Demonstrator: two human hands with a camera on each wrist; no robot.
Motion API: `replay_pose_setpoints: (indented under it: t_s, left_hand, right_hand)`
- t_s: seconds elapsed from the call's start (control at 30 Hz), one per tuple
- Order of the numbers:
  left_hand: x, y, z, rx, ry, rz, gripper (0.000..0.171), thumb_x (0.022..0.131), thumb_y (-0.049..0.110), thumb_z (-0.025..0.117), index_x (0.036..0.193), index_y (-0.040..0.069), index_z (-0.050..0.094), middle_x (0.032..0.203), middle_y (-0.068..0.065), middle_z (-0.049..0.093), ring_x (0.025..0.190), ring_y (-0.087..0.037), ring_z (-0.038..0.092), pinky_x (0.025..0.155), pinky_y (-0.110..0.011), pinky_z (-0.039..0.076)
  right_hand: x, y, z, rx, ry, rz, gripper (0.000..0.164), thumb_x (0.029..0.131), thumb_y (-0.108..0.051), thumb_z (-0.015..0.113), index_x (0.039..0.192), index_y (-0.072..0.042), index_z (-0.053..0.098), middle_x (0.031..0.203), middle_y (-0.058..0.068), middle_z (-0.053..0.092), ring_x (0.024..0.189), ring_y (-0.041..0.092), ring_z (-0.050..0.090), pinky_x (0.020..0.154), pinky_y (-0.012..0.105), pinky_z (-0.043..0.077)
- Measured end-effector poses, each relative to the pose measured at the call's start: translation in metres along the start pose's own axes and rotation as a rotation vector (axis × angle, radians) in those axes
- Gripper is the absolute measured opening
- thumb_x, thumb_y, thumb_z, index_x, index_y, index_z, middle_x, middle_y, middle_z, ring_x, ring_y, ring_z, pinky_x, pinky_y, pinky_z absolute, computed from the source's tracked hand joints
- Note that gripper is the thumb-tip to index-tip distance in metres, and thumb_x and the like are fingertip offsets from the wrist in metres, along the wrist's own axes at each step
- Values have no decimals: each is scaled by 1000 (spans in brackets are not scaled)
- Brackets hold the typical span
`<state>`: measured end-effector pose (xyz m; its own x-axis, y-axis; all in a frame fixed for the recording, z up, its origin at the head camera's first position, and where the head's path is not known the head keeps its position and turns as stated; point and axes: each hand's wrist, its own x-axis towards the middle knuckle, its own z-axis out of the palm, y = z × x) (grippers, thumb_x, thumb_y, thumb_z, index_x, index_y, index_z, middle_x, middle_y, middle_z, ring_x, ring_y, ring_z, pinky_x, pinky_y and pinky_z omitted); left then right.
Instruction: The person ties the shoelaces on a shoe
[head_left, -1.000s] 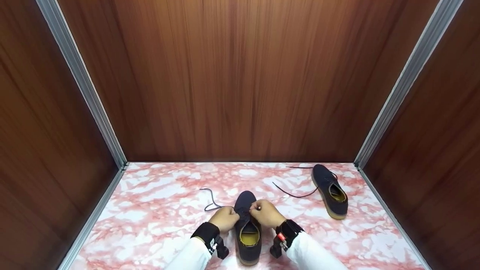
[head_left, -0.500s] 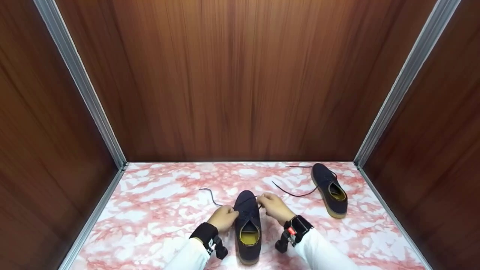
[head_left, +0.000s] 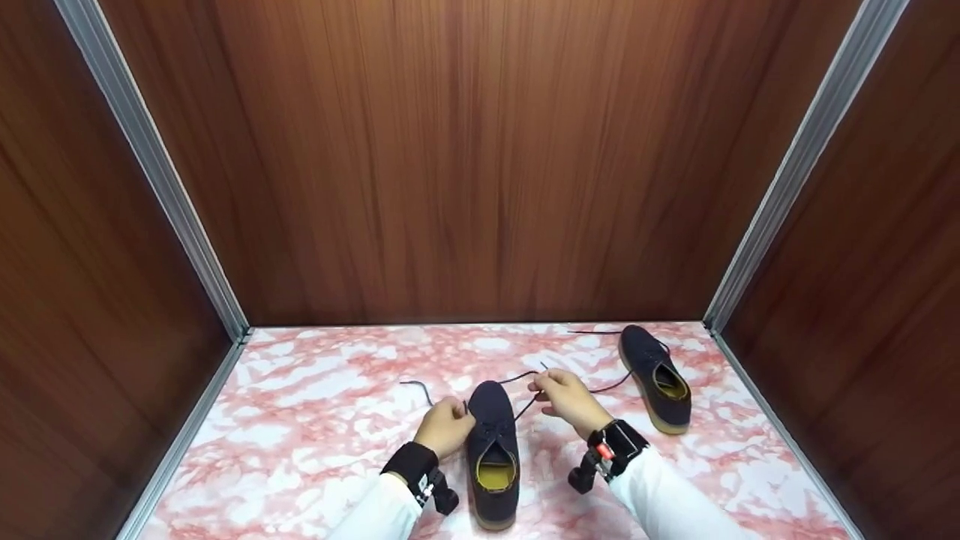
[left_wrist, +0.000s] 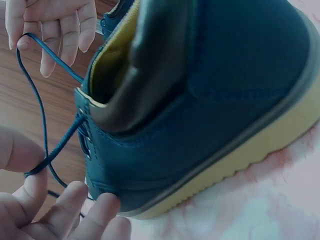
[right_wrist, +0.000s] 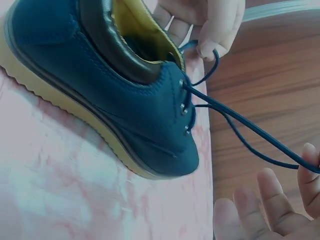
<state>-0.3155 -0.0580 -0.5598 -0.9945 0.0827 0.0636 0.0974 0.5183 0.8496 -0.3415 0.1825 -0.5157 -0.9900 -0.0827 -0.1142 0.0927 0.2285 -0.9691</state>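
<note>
A dark navy lace-up shoe with a yellow lining stands upright on the surface, toe pointing away. At its left side my left hand pinches one shoelace between thumb and finger. The left wrist view shows that lace coming from the top eyelet. My right hand is raised to the right of the toe, pinching the other shoelace. In the right wrist view this lace runs taut from the eyelets to the fingers and loops back loosely.
A matching shoe lies at the back right, its laces trailing left behind my right hand. The pink-and-white marbled surface is enclosed by brown wood-grain panels with grey metal edging at the corners.
My right hand has moved right and away from the shoe, drawing its lace out from the eyelets. The left hand stays beside the shoe, slightly higher, still holding its lace.
</note>
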Motion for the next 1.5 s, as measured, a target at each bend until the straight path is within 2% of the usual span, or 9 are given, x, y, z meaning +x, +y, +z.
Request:
replay_pose_setpoints:
  t_s: [0.17,0.3,0.5,0.73,0.87,1.0,1.17,1.33,1.5]
  left_hand:
    - [7,1,-3,-96,55,1,11,90,11,63,84,9,54,80,-4,64,77,-14,58,72,-29,45]
    - [13,3,-6,-183,91,-5,8,97,13,59,93,6,57,91,-15,79,82,-19,71,74,-29,49]
    - [21,16,-15,-251,108,6,10,100,11,56,102,2,59,90,-16,80,90,-33,79,86,-34,52]
    - [29,34,-19,-254,92,58,15,99,9,58,110,1,63,89,-11,79,78,-16,72,73,-25,54]
    - [32,44,-17,-290,81,103,15,98,6,59,110,-2,64,92,-17,78,84,-27,76,79,-30,59]
    - [34,52,-13,-317,44,145,14,99,4,59,108,-5,64,96,-24,77,92,-37,77,87,-36,62]
    - [37,59,-5,-290,-39,186,14,100,5,60,111,-3,65,101,-23,77,92,-29,76,85,-31,60]
    - [37,58,0,-165,-157,223,12,99,11,65,111,10,67,93,-11,77,85,-15,70,81,-28,53]
    - [35,47,0,-52,-218,196,18,93,12,73,110,8,69,93,-7,79,80,-7,66,84,-29,53]
  right_hand:
    - [0,-5,-10,24,23,-4,22,104,-18,51,93,-3,64,105,8,68,94,17,64,82,35,59]
    - [1,-7,-18,36,35,-3,24,105,-18,51,93,-3,66,101,5,68,95,19,66,83,35,59]
    - [0,-10,-28,50,50,-18,23,103,-16,50,92,-5,68,95,2,67,92,19,67,83,35,60]
    - [-4,-17,-35,68,72,-41,22,103,-16,54,98,-1,68,90,3,68,84,16,67,77,31,60]
    - [-5,-21,-36,72,78,-47,19,102,-16,56,97,-1,68,86,3,66,82,18,67,74,28,59]
    - [-5,-25,-37,64,78,-55,21,102,-14,56,101,4,67,84,1,65,79,16,65,73,29,59]
    - [-8,-28,-39,52,67,-79,21,102,-13,56,103,5,67,83,1,64,77,15,64,73,30,59]
    - [-9,-29,-39,56,55,-92,20,102,-13,57,101,3,67,82,0,64,75,14,63,71,27,58]
    - [-9,-28,-41,51,38,-91,19,103,-13,57,102,2,67,84,2,66,76,13,63,70,26,58]
